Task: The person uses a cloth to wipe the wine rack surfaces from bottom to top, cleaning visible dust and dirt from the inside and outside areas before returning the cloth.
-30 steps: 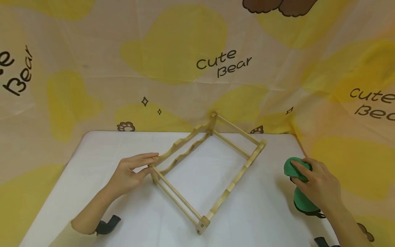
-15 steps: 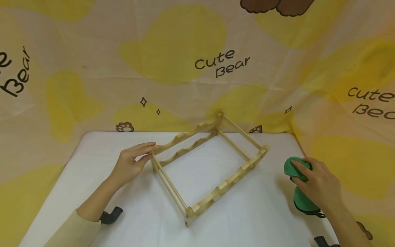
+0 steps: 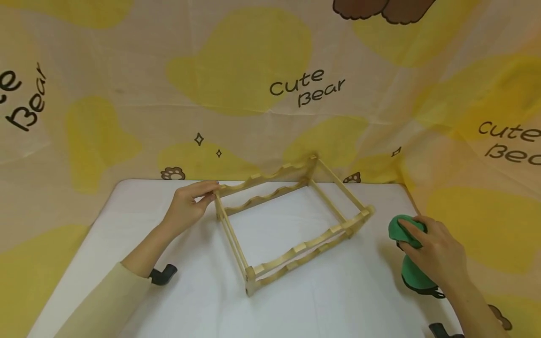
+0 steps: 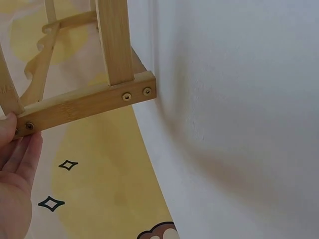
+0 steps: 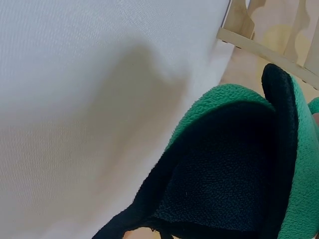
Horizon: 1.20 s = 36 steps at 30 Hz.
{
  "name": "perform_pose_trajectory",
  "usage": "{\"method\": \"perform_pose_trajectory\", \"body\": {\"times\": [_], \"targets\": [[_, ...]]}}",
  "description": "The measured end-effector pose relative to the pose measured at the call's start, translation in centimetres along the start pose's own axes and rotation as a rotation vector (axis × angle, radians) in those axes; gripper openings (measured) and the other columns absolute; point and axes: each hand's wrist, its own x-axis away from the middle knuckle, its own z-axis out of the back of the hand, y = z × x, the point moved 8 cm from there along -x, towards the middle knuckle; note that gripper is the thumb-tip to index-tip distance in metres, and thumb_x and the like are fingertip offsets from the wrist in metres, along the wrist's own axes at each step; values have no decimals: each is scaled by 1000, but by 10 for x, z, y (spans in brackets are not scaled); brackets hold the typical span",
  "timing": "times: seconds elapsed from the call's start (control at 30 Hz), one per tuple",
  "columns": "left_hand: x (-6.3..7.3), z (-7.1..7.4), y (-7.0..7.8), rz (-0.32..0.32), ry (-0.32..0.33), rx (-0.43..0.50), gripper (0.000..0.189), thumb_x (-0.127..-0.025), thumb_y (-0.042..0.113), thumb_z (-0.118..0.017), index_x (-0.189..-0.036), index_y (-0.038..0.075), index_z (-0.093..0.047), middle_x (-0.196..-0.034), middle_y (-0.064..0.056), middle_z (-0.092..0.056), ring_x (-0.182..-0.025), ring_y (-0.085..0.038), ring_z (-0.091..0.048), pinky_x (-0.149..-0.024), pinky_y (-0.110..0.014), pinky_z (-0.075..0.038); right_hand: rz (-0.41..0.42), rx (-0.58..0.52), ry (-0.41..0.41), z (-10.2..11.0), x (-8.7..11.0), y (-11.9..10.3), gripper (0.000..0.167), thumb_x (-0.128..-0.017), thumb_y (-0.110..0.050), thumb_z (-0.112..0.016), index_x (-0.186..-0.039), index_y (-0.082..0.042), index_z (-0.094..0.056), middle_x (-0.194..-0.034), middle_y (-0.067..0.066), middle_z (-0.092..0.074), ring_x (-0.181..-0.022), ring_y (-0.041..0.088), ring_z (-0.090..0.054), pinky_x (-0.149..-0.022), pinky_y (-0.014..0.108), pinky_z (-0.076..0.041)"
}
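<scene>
In the head view my left hand [image 3: 188, 206] pinches the far left corner of a light wooden rack [image 3: 300, 248] with wavy, notched rails. The left wrist view has thumb and fingers of that hand on the end of a flat end bar [image 4: 84, 105], which carries round metal screw heads. Over the table's right side, my right hand [image 3: 439, 251] grips a folded green cloth [image 3: 416, 277] with dark trim. Its dark inner face [image 5: 219, 174] fills much of the right wrist view, and part of the rack [image 5: 266, 54] shows beyond it.
The rack stands at an angle on a white tabletop [image 3: 203, 300]. Behind and at the sides hangs a yellow patterned cloth backdrop [image 3: 236, 70], close to the rack's far corner. Black wrist camera parts [image 3: 164, 274] stick out beside the left forearm.
The rack has turned clockwise on the table, its near corner swinging left and its far corner right. My left hand has moved away with it; the right hand and cloth stay put.
</scene>
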Motion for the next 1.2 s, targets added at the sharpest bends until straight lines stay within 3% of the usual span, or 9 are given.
{"method": "perform_pose_trajectory", "body": {"times": [0.23, 0.57, 0.73, 0.87, 0.93, 1.07, 1.2], "targets": [[-11, -3, -15, 39, 28, 19, 35, -85, -20, -74, -115, -3, -78, -112, -17, -77, -91, -32, -75, -81, -11, -56, -3, -6, 1, -1, -1, -1, 81, -101, -75, -33, -116, -8, -77, -117, 23, -65, -96, 46, -63, -44, 60, -52], [-28, -10, -30, 141, 35, 4, 32, -89, -14, -74, -118, 0, -78, -115, -16, -77, -95, -32, -74, -80, -8, -52, -33, -16, -38, -4, 0, 0, 84, -99, -79, -30, -119, -10, -75, -120, 22, -63, -101, 46, -61, -46, 60, -53], [-29, -14, -29, 105, 52, -39, 32, -89, -14, -75, -119, -2, -77, -118, -17, -76, -98, -34, -74, -81, -24, -61, -3, -16, -13, -4, -1, -3, 82, -101, -76, -32, -118, -8, -76, -118, 23, -64, -97, 45, -63, -46, 59, -54], [-21, -17, -18, 102, 49, -138, 36, -91, -9, -76, -126, 0, -74, -129, -19, -71, -111, -39, -71, -86, -49, -63, 8, -26, -4, -4, -1, -4, 82, -101, -75, -33, -117, -7, -76, -117, 24, -64, -97, 46, -63, -47, 61, -55], [-14, -19, -8, 110, 38, -188, 40, -91, -5, -76, -130, 0, -72, -135, -20, -67, -120, -42, -67, -92, -56, -61, 5, -22, -4, -3, 0, -4, 83, -101, -75, -32, -117, -7, -76, -117, 23, -64, -96, 46, -63, -46, 60, -54], [1, -20, 18, 81, 34, -256, 45, -90, 0, -79, -134, -1, -69, -141, -21, -64, -128, -43, -61, -96, -59, -58, 18, -15, 0, -1, -1, -6, 81, -102, -74, -32, -116, -7, -76, -116, 23, -64, -95, 46, -63, -46, 60, -54], [16, -20, 46, 3, 30, -260, 43, -89, 6, -81, -130, 0, -71, -139, -20, -65, -127, -40, -62, -94, -58, -59, 47, -6, 30, 1, -4, -9, 77, -104, -70, -34, -116, -7, -77, -115, 23, -64, -93, 46, -64, -45, 58, -54]]}}
